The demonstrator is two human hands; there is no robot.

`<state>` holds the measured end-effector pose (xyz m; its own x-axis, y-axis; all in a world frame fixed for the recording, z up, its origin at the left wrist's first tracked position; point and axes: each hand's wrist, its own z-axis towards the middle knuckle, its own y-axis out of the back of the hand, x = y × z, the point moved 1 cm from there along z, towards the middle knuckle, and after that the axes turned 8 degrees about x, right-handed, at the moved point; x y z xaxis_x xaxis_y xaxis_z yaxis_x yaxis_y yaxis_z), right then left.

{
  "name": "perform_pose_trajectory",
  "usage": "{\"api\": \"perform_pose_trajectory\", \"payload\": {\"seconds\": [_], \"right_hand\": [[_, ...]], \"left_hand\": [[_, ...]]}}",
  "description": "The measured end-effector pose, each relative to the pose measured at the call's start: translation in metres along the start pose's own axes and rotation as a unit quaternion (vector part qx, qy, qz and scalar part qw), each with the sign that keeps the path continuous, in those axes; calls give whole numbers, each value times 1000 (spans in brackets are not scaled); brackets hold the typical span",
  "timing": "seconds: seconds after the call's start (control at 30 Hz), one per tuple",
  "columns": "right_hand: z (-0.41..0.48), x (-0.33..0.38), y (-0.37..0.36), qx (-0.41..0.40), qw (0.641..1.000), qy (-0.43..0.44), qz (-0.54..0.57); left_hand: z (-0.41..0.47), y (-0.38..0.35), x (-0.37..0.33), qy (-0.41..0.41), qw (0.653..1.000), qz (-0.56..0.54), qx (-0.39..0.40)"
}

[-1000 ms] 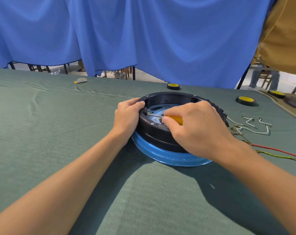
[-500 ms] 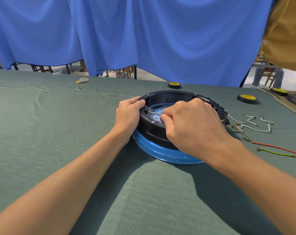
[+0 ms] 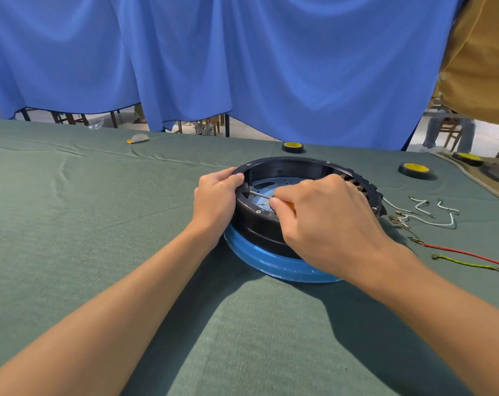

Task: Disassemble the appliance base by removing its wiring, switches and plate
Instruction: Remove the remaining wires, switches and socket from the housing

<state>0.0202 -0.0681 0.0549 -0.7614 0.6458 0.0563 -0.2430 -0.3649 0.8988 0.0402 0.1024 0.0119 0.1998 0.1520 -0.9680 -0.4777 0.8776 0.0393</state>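
Shows a round black appliance base lying flat, open side up, on its blue ring in the middle of the green desk. Left hand: curled over the near-left rim, steadying it. Right hand: closed round a screwdriver, with only a sliver of orange handle showing. Compared with a second ago, less handle visible and knuckles rolled over. Probably a turn on a screw, so a fastening still being loosened, with the metal plate still inside. Thin shaft nearly level, long axis left to right, tip pointing left at the inner wall beside the left fingers. Freed wires lying loose on the right.
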Motion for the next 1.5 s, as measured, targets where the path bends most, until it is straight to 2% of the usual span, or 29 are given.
{"api": "perform_pose_trajectory", "payload": {"seconds": [0.3,0.6,1.2,1.5], "right_hand": [[1,3,2,0,1000,-9,-30],[0,-4,7,12,1000,-18,20],[5,5,1,6,999,-32,-12],[5,-6,1,1,999,-50,-5]], "left_hand": [[-1,0,-2,4,1000,7,4],[-1,-1,-2,-2,1000,16,4],[-4,-1,-3,-1,1000,26,-4],[-6,-2,-5,-25,997,72,-9]]}}
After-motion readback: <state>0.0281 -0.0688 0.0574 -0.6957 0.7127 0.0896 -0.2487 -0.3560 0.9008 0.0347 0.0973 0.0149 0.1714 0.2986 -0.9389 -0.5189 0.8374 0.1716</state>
